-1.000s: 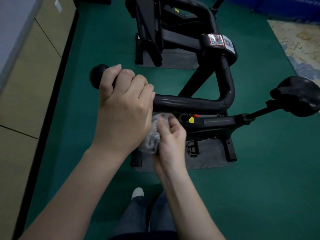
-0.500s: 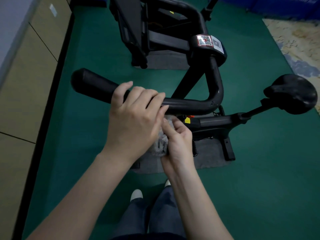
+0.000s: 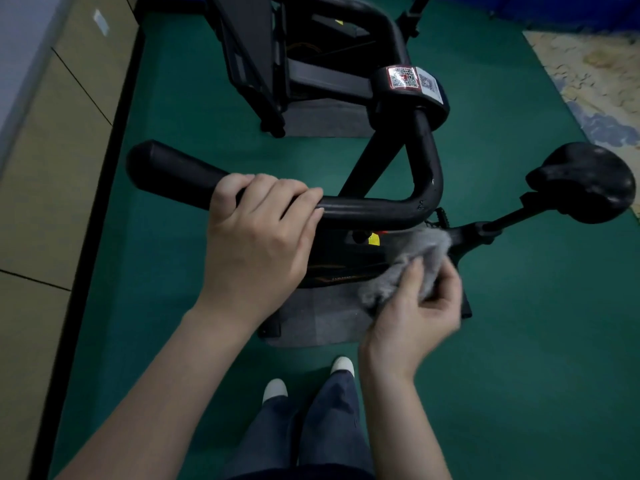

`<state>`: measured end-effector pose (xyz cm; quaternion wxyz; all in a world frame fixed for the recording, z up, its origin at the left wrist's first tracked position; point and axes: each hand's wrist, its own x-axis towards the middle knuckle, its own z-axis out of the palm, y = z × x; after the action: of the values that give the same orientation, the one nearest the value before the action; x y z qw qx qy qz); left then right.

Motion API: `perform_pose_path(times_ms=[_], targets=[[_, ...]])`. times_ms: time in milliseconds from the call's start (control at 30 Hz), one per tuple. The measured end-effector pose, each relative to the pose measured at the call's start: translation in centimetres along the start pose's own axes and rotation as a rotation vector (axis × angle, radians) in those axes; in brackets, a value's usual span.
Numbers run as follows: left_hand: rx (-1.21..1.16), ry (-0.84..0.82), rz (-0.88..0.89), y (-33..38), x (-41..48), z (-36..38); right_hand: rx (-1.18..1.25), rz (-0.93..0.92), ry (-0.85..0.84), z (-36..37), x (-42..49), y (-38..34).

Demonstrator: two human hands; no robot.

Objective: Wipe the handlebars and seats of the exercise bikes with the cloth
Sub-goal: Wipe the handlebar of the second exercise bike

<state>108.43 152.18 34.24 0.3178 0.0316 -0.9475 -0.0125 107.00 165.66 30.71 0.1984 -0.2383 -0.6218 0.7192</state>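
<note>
Head cam: left hand (image 3: 256, 244) grasps the black handlebar (image 3: 363, 206), fingers curled over it. Right hand (image 3: 415, 310) pinches the grey cloth (image 3: 412, 265) below the bar, w/ the seat (image 3: 585, 185) off to the right.

Right hand (image 3: 415, 315) and cloth (image 3: 414, 252) — now rightward, away from handlebar (image 3: 367, 206)

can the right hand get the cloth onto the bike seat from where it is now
Probably yes. The right hand grips the cloth clear of the handlebar, and the seat sits off to its right with nothing between but its thin post.
</note>
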Motion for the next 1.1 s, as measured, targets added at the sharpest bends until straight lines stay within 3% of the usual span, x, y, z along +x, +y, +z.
perform_pose_path(times_ms=[100,167,367,533,733,900,1100], targets=[[-0.002,-0.002,-0.002,0.0,0.0,0.0,-0.105,-0.307,-0.005,1.3,0.4,0.0],[-0.008,-0.005,-0.006,0.0,0.1,0.0,-0.139,-0.409,-0.038,2.5,-0.3,0.4],[-0.006,-0.031,-0.02,0.1,0.1,-0.1,-0.156,-0.474,-0.187,3.3,-3.8,1.0],[-0.009,-0.029,-0.03,0.1,0.0,-0.1,-0.117,-0.413,-0.017,3.3,-1.2,0.5],[0.017,-0.014,-0.076,0.8,0.3,0.1,-0.247,-0.618,-0.186,3.1,-1.7,0.6],[-0.051,0.011,-0.147,2.3,0.6,0.6,-0.389,-0.666,-0.131,2.6,2.0,-1.4],[-0.082,-0.008,-0.18,3.3,0.6,1.4,-0.532,-0.829,-0.48,2.2,1.8,-2.0]])
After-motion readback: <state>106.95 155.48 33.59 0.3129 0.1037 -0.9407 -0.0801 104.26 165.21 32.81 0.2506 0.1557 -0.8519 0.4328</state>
